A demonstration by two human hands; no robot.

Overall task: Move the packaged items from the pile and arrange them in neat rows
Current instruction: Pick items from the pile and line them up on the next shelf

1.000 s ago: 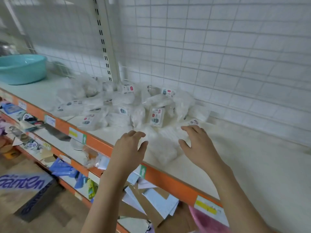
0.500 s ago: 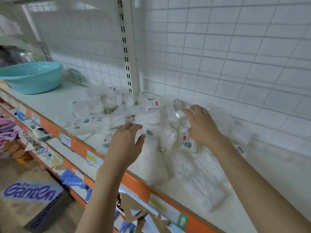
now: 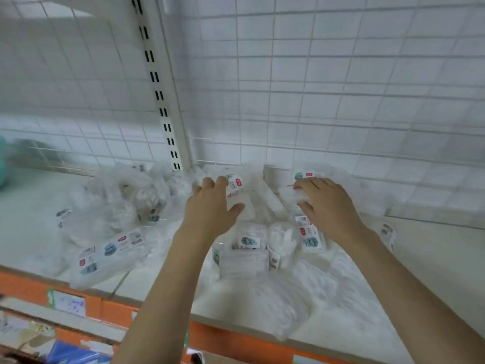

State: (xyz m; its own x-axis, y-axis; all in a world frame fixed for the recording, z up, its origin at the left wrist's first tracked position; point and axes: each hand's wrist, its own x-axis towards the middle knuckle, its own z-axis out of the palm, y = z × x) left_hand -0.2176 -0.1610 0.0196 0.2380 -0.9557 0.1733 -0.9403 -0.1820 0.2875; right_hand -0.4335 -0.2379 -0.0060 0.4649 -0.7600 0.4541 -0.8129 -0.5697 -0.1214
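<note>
Head view, looking down onto the shelf (image 3: 433,258), and both hands are deep in the pile of packaged items (image 3: 147,206) that sprawls out from the foot of the slotted upright post (image 3: 168,101). Left hand (image 3: 212,206) is just right of the post's base, fingers curled over the top and thumb tucked under a labelled white packet (image 3: 236,187) — it grips that packet, red mark on the label showing beside the fingertips. Right hand (image 3: 328,203), further right of the post, has its fingers curled down over another clear-wrapped packet (image 3: 301,179) close to the wire grid back panel (image 3: 341,88); it looks clamped on it, though blur softens the fingertips. Below the two hands, toward the shelf's orange front edge (image 3: 236,340), more packets lie flat, among them one with a blue-green picture label (image 3: 248,241) and a taller labelled one (image 3: 311,237) beside it. Left of the post, a long labelled pack (image 3: 112,248) lies slanted near the front edge, with crumpled clear bags (image 3: 126,195) heaped behind it. A sliver of teal basin (image 3: 2,164) sits at the far left of the shelf. Everything is loosely jumbled, packets overlapping at all angles.
</note>
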